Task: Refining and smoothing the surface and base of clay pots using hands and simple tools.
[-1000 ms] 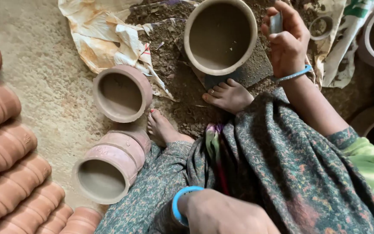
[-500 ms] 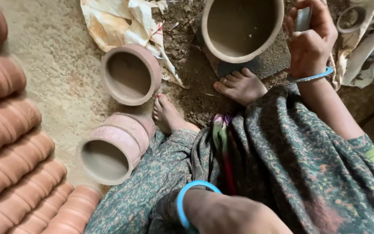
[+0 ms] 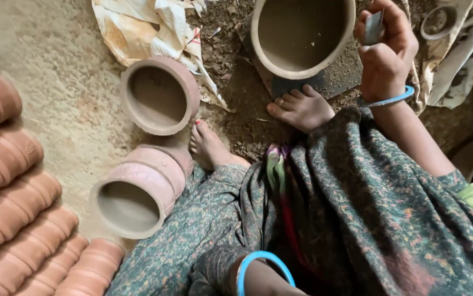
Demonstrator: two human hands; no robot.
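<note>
Left forearm with blue bangle at bottom edge; left hand itself out of frame, so its state can't be told; patterned green garment covers the lap. Just ahead on the sandy floor: pinkish clay pot lying on its side, mouth toward the camera, touching a second clay pot that stands upright beyond it; stacked terracotta pieces run along the left edge. Two bare feet rest on dark soil between the pots. Farther out: large wet clay pot, upright, sitting on a dark flat slab; right hand, blue bangle at wrist, fingers closed around a thin grey blade-like tool, held just beside the large pot's rim on its right; contact with rim unclear. Crumpled paper lies beyond the upright pot.
</note>
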